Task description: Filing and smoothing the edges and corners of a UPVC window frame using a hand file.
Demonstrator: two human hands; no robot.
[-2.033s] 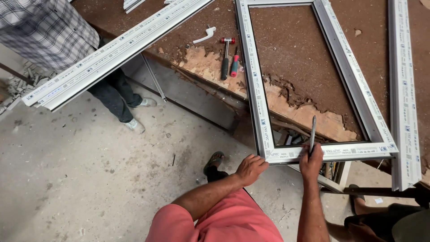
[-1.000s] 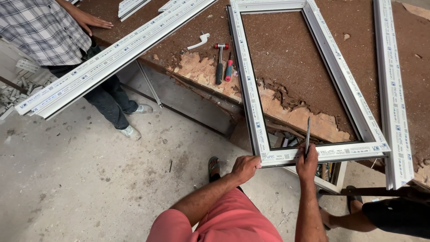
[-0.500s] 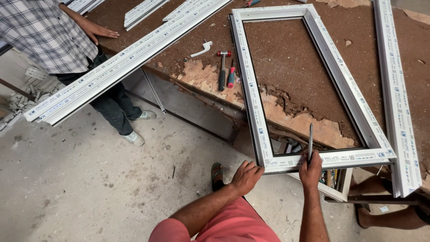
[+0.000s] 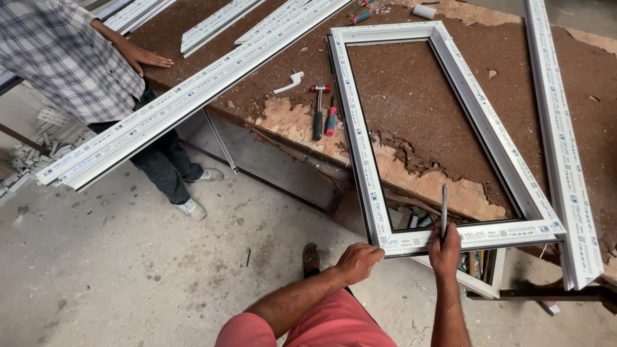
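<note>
Fingers of the right hand (image 4: 445,249) are wrapped closed around a thin dark metal hand tool (image 4: 443,209), probably a chisel or file, its shaft rising upright just beyond the knuckles. Fingers of the left hand (image 4: 357,261) curl down over the near corner of a white rectangular plastic window frame (image 4: 355,122), gripping its edge; nothing else is held.

Beyond both sets of fingers the frame lies flat on a worn brown particle-board workbench (image 4: 411,96), its near rail overhanging the crumbled bench edge.

Risk, as a judgement: with that rail unsupported, downward pressure could tip or slide the frame; should the tool skid on the smooth plastic, its tip could gouge the rail or reach the left fingers close beside it.

Farther out, left of the frame, lie a red-headed hammer (image 4: 318,109) and a red-and-green-handled screwdriver (image 4: 330,121). Long white plastic profile lengths (image 4: 193,96) cross the bench, steadied by another person in a checked shirt (image 4: 71,58). Below the fingers spreads a dusty grey concrete floor (image 4: 128,270).
</note>
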